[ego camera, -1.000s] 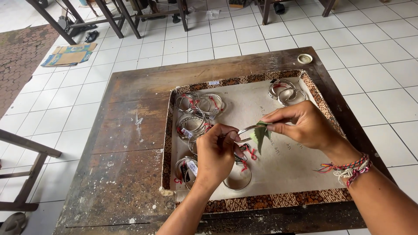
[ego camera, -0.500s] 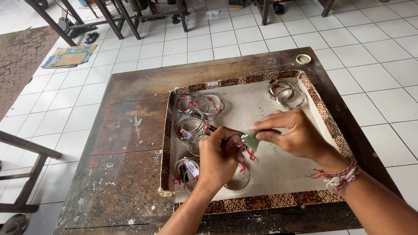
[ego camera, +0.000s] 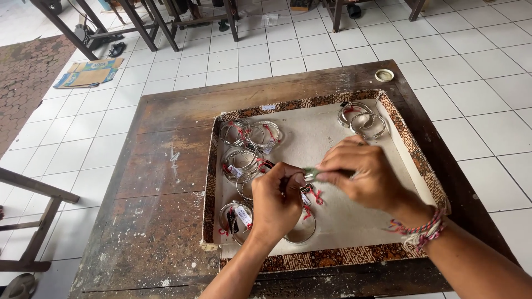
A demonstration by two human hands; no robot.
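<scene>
Head view: our left hand (ego camera: 277, 202) and right hand (ego camera: 363, 174) have closed in, both now pinching a small green piece (ego camera: 311, 174) over the tray (ego camera: 318, 102), right of the bangles (ego camera: 244, 160)

A: Both forearms bare, no sleeves in view. Left hand (ego camera: 275, 202): no rings, no wristband.

B: Right hand (ego camera: 366, 174): braided thread bracelets in red, blue and white (ego camera: 418, 232) around the wrist, loose ends frayed.
</scene>
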